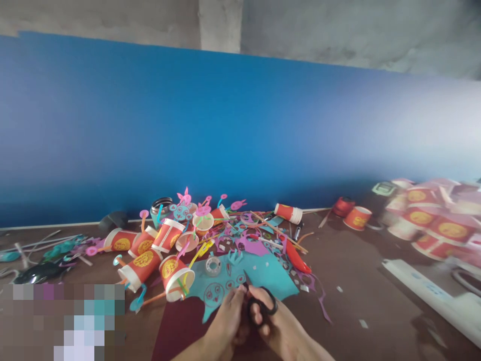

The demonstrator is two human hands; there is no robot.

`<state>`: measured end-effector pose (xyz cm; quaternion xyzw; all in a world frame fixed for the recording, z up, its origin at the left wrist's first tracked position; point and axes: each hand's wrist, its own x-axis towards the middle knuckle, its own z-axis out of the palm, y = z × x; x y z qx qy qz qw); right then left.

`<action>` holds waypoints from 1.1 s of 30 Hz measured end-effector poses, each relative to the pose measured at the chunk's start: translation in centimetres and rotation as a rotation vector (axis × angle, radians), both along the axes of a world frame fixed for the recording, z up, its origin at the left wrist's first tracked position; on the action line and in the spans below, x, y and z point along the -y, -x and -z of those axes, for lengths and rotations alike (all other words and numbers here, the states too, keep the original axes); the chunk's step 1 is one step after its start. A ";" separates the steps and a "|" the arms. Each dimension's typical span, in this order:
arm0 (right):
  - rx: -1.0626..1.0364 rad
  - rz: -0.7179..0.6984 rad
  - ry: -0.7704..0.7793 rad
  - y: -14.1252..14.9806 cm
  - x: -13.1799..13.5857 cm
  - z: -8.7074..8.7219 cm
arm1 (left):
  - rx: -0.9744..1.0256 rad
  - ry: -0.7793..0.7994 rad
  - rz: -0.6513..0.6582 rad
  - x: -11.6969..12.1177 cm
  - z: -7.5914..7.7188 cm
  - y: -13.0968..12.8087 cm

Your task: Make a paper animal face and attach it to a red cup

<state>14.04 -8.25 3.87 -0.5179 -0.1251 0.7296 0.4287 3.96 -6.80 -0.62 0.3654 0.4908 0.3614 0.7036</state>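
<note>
Scissors (247,278), likely light and rigid, suit loop-holding; the right hand's (280,321) grip closes on them at the turquoise paper's (270,281) near edge; the left hand's (230,312) I cannot tell.

This looks like a handicraft workspace, though whether it belongs to a school, a workshop or a home cannot be told. Black-handled scissors (271,302) sit in the fingers of the right hand (276,318), above a brown table (349,326). Just beyond the fingers lies a teal paper sheet (268,276) with drawn faces, a tape roll (213,266) on it. Purple paper scraps (257,245) scatter farther off; left of the fingers are red paper cups (145,265) with paper-and-straw attachments. Past everything stand a blue partition (225,125) and a bare, concrete-like wall (300,30), suggesting a plain, unfinished interior.
</note>
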 end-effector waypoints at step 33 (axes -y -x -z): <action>0.159 -0.962 -0.194 -6.2 -7.3 -0.5 | 0.129 0.089 -0.189 -0.7 -1.3 1.0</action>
